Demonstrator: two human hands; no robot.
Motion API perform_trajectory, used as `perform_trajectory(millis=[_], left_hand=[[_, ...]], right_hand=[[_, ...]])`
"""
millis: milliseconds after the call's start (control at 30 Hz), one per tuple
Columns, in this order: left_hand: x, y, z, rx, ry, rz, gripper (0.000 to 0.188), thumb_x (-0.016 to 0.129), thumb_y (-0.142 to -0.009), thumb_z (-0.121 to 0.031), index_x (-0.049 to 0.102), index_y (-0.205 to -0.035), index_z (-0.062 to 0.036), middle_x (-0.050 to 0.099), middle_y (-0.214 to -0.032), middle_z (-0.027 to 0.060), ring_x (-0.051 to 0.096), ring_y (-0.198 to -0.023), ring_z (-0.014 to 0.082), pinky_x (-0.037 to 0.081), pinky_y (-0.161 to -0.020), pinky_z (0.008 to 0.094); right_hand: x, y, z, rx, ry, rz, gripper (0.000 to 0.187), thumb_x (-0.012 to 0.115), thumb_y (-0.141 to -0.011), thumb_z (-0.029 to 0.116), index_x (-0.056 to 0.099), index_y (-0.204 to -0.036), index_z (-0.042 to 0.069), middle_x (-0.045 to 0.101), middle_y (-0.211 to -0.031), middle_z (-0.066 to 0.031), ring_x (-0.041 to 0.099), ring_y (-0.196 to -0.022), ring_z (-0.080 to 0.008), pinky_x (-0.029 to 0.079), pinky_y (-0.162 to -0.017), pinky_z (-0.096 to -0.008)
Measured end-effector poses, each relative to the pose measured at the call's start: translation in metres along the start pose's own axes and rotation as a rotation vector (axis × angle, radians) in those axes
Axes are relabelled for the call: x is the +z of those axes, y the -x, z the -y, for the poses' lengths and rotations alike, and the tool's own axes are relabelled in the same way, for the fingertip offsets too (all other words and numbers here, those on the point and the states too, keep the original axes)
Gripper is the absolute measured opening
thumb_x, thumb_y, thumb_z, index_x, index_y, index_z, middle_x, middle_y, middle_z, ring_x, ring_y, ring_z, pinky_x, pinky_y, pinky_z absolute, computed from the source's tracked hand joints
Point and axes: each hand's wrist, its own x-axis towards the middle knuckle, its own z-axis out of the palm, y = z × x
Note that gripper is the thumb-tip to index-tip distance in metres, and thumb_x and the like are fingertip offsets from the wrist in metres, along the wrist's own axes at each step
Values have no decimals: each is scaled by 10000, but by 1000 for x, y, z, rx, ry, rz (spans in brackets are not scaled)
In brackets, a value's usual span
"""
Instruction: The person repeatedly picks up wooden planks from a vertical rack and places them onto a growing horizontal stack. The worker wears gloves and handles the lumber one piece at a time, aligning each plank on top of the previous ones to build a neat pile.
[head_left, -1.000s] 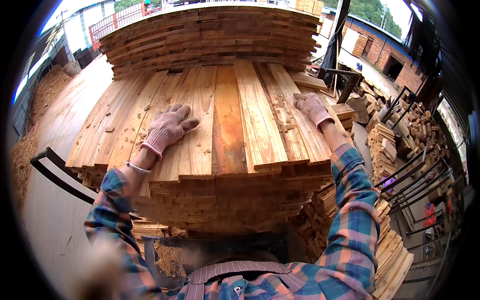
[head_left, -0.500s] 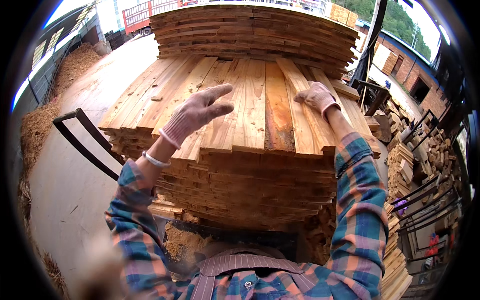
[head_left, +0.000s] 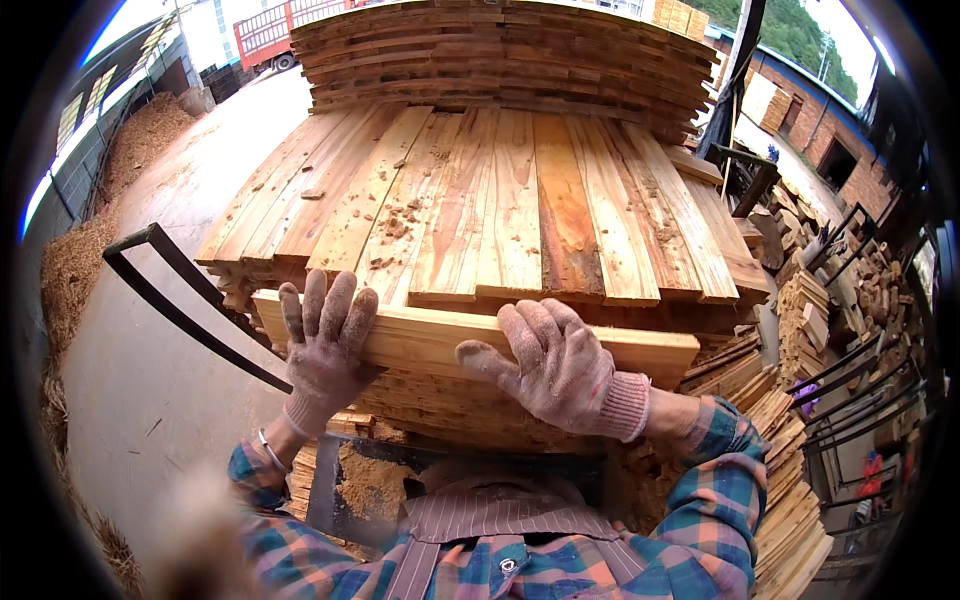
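Observation:
A pale wooden board [head_left: 430, 342] lies crosswise in front of the near edge of the plank stack [head_left: 508, 215]. My left hand [head_left: 326, 355], in a dusty knitted work glove, grips the board near its left end, fingers over the top edge. Further right, my gloved right hand [head_left: 560, 368] holds the same board, its fingers reaching over that edge. Parts of the fingers and thumbs are hidden. On the stack, planks run away from me side by side, with crumbs of bark or sawdust scattered over them; one plank [head_left: 568, 220] is darker orange.
A higher pile of boards [head_left: 500, 60] rises behind. A black metal bar frame [head_left: 200, 315] stands at the left. Sawdust [head_left: 372, 482] lies below me, wood offcuts [head_left: 790, 500] at the lower right, and a large wood-chip heap [head_left: 85, 240] far left.
A board that lay lengthwise on the stack's right side is now turned crosswise and drawn toward me. Both hands came down and nearer; the left, empty before, now grips it too.

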Motion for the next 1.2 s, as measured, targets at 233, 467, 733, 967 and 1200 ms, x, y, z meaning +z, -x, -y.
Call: perform_trajectory(millis=[233,467,733,967,1200], left_hand=[[42,-45,1,-53,-87,-46,1109,872,-470,-320,354,-1435,-144,400,-1418,110,299,-1363,351,134,-1146,560],[12,-41,-13,29,78,-139,993,784,-679,-510,312,-1464,-125,361,-1472,147,272,-1399,363,200,-1152,544],[30,-114,-68,-4,630,-138,570,528,-924,-434,486,-1350,-57,518,-1314,194,497,-1210,378,384,-1032,451],[58,-138,-104,79,241,-92,703,558,-728,-625,645,-1080,-23,633,-1101,144,588,-1079,336,424,-986,457],[59,-135,-102,78,173,-34,692,521,-808,-604,635,-1150,-14,633,-1143,189,587,-1098,379,448,-959,462]], right_hand=[[28,-22,-38,114,-111,202,314,608,-879,265,588,-1176,166,525,-930,-66,529,-865,-214,445,-809,-357],[-20,-6,-45,-68,227,152,389,533,-919,290,577,-1285,164,576,-891,-58,575,-882,-182,500,-710,-293],[-97,54,-194,857,-424,179,898,760,-616,173,388,-1407,-33,638,-1078,-218,652,-852,-234,565,-792,-288],[-59,168,-343,1079,-94,395,554,626,-819,368,553,-1326,156,655,-1072,-239,623,-1048,-336,476,-927,-384],[10,143,-401,961,-5,340,459,618,-778,264,638,-1233,204,675,-1064,-190,645,-979,-311,489,-891,-360]])
